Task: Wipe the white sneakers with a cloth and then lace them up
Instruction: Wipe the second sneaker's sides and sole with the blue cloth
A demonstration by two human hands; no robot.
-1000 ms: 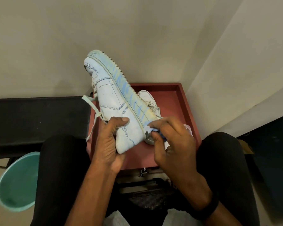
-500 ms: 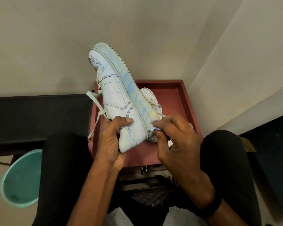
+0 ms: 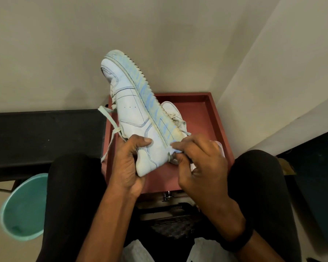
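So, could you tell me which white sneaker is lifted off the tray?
The sneaker with the blue-streaked sole, gripped by the left hand; the other sneaker lies in the red tray.

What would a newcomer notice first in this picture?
A white sneaker, sole edge streaked blue, is held on its side at centre. The left hand grips its near end; the right hand pinches a cloth against the sole. A second sneaker lies in the red tray behind.

The sneaker (image 3: pixel 133 118) was white with thin blue stitching, and its sole (image 3: pixel 145 93) had light blue stripes. The tray (image 3: pixel 197 114) was dull red, the bucket (image 3: pixel 25 208) teal.
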